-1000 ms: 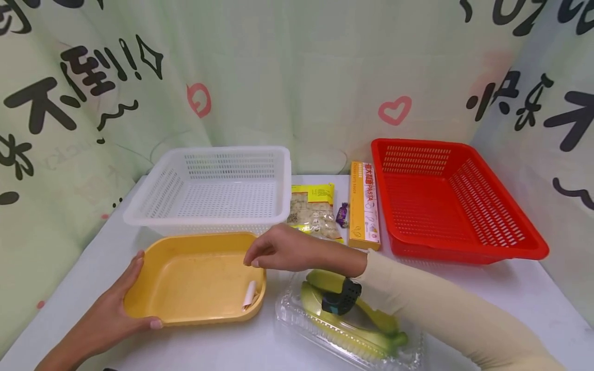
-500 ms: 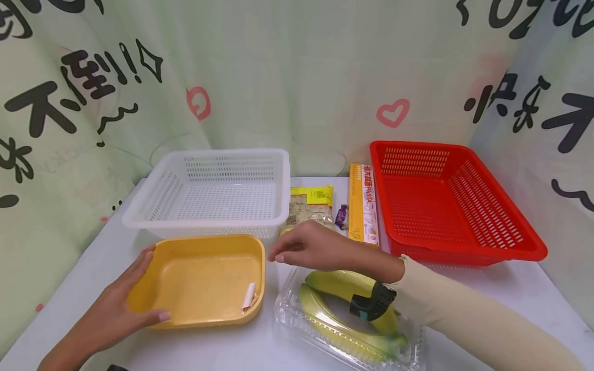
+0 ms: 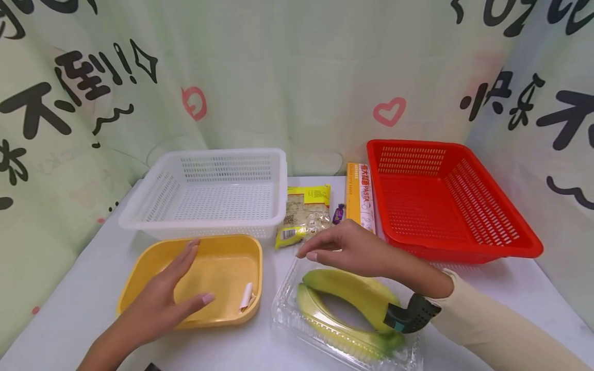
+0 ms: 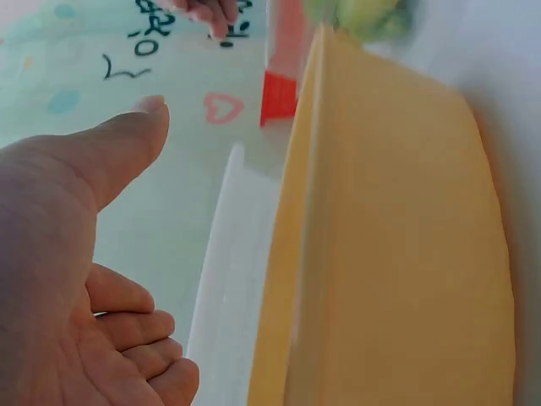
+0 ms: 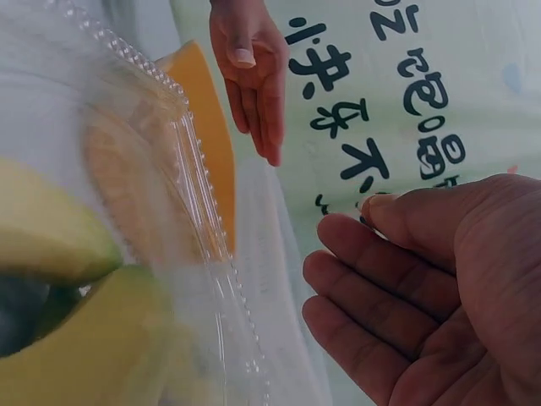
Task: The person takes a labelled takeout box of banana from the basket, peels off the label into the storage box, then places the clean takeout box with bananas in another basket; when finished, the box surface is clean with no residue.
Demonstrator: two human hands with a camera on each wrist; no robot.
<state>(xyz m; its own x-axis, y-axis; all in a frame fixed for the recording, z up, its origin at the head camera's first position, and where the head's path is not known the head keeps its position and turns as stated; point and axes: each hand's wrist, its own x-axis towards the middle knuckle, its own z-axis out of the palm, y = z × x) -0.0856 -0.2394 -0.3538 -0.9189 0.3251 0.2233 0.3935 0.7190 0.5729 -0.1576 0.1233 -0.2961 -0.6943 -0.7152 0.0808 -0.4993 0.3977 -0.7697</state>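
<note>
My left hand (image 3: 160,306) hovers over the left part of a yellow plastic tub (image 3: 213,268), fingers extended, holding nothing. In the left wrist view, that hand stands apart from the wall of the tub. A small white roll-like piece (image 3: 247,296) lies in the tub's right corner; its kind is unclear. My right hand (image 3: 357,250), its fingers loosely bent and holding nothing, is above the back edge of a clear plastic clamshell box (image 3: 286,314). Bananas (image 3: 357,288) show through that box. The right wrist view shows a gap between the right hand and the box.
Behind the tub stands a white perforated basket (image 3: 204,224). A red basket (image 3: 464,250) is at the back right. Between them lie a yellow-topped food packet (image 3: 306,208), a purple wrapped candy (image 3: 339,213) and an orange pasta box (image 3: 355,193). A printed curtain (image 3: 297,93) encloses the table.
My right hand has moved right, from the tub's right rim to above the banana box. My left hand has let go of the tub's left side and shifted right over it.
</note>
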